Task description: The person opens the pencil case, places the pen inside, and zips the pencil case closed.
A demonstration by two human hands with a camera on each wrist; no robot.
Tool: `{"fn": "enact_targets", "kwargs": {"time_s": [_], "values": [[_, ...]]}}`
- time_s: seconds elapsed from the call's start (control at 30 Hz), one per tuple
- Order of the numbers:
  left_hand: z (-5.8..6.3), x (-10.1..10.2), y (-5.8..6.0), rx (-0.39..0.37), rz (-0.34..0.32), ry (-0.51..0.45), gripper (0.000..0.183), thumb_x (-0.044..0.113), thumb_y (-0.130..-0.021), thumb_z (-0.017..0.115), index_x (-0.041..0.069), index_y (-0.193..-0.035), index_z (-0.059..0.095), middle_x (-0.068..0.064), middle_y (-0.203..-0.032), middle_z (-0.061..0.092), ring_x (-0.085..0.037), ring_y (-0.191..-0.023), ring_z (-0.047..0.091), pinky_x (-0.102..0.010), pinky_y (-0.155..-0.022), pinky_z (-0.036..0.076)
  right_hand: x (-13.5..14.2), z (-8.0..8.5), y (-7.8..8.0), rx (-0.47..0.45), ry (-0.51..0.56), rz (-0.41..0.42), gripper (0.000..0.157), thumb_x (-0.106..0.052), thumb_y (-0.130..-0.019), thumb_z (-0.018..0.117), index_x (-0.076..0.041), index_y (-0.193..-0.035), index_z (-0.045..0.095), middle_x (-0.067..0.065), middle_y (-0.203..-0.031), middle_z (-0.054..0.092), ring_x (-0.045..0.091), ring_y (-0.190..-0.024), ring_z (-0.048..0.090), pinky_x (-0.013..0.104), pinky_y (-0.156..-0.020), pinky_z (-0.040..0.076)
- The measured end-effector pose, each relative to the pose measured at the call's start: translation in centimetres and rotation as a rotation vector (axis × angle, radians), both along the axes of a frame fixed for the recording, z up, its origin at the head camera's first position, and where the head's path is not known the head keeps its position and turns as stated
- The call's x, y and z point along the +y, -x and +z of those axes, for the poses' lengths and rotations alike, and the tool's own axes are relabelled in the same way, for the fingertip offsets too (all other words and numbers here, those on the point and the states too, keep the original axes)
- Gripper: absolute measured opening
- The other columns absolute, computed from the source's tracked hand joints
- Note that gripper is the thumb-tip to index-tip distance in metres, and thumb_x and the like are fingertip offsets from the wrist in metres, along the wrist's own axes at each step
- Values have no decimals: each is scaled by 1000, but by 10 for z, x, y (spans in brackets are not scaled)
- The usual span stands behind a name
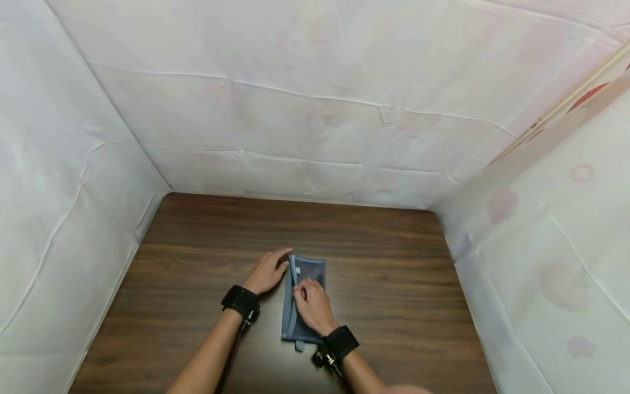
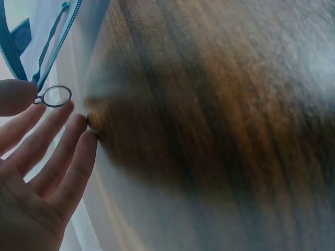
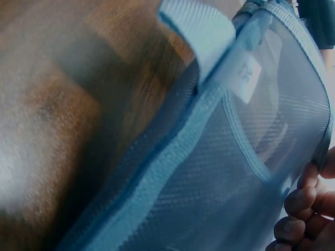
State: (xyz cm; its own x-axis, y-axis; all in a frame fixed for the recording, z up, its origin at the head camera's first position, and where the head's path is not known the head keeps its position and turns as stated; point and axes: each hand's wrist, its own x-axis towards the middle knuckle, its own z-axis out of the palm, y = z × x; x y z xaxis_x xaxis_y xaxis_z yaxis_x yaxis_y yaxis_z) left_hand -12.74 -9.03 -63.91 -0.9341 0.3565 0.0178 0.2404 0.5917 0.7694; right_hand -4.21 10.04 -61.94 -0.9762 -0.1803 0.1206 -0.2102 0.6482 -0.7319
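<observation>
A blue mesh zip pouch (image 1: 312,267) lies lengthwise on the table between both hands. My left hand (image 1: 268,272) is at its far left corner; in the left wrist view its thumb and forefinger pinch the corner beside a small metal ring (image 2: 57,96), the other fingers extended. Two teal zip edges (image 2: 58,43) stand apart above that grip. My right hand (image 1: 315,307) lies over the pouch with curled fingers, and in the right wrist view thumb and fingertips (image 3: 301,200) pinch its edge. A white label (image 3: 248,78) shows near the fabric loop (image 3: 201,31).
The dark wood-grain table (image 1: 394,284) extends around the pouch on all sides. White sheeting (image 1: 295,131) walls it in at the back, left and right, the right side printed with faint fruit. Each wrist wears a black strap (image 1: 241,301) with a camera and cable.
</observation>
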Motion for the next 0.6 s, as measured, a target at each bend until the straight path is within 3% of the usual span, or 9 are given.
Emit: {"fn": "enact_targets", "kwargs": {"time_s": [0.13,0.3,0.43,0.6], "values": [[-2,1,2,20,9,-27,38,14,-109,65,7,-146,64,-9,-123,71,-24,-107,69,-47,-92,56,-1,0,-1,-6,-6,-3,32,-14,-106,63,-18,-76,54,-8,-73,42,9,-70,42,27,-69,36],[-5,1,1,72,66,-21,20,14,-105,72,8,-123,77,0,-99,68,-11,-83,64,-34,-76,54,-1,-2,-3,-2,-7,-9,32,-14,-104,65,-20,-75,53,-9,-73,42,8,-69,42,27,-69,36],[-7,2,-1,112,123,8,13,15,-103,74,12,-114,81,1,-94,66,-8,-74,59,-30,-67,49,-1,-4,-4,23,-9,-17,32,-15,-104,66,-21,-74,54,-10,-72,42,7,-68,42,27,-69,36],[-6,5,-1,147,176,4,15,16,-102,76,12,-115,82,-3,-97,77,-10,-73,65,-34,-66,53,3,-6,7,108,-20,-127,21,-25,-106,66,-15,-88,66,-3,-82,54,15,-76,49,35,-75,41]]}}
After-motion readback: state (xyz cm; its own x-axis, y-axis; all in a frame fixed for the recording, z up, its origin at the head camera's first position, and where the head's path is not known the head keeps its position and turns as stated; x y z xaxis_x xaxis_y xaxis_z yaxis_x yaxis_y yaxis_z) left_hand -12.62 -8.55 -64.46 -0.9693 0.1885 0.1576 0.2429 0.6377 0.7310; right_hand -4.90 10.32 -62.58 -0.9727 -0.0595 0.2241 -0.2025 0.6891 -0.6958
